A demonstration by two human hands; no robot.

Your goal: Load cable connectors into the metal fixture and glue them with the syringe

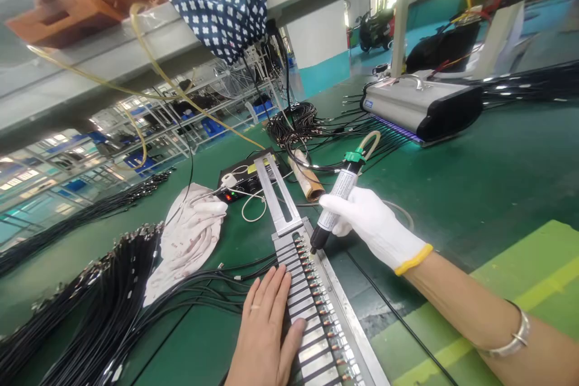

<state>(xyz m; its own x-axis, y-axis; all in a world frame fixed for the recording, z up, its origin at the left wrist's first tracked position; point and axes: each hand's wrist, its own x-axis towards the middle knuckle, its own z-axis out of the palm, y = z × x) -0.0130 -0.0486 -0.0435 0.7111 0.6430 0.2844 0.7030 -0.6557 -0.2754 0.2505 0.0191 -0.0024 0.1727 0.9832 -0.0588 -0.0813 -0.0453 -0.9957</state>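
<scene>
My right hand [368, 222], in a white glove with a yellow cuff, grips a pen-like dispenser syringe [335, 198] with a green cap and a yellowish hose. Its dark tip touches the connector ends at the far end of a long metal fixture [337, 304]. Several black cables with copper-tipped connectors lie clamped side by side in that fixture. My bare left hand [266, 329] lies flat, fingers stretched out, on the cables just left of the fixture. A ring shows on one finger.
A big bundle of black cables [108, 307] fans out at the left, beside a crumpled white cloth [190, 235]. Behind the fixture stand a small black control box [246, 178], a cardboard roll [306, 178], coiled cables [296, 123] and a grey UV lamp unit [420, 105]. A green mat [520, 277] covers the near right.
</scene>
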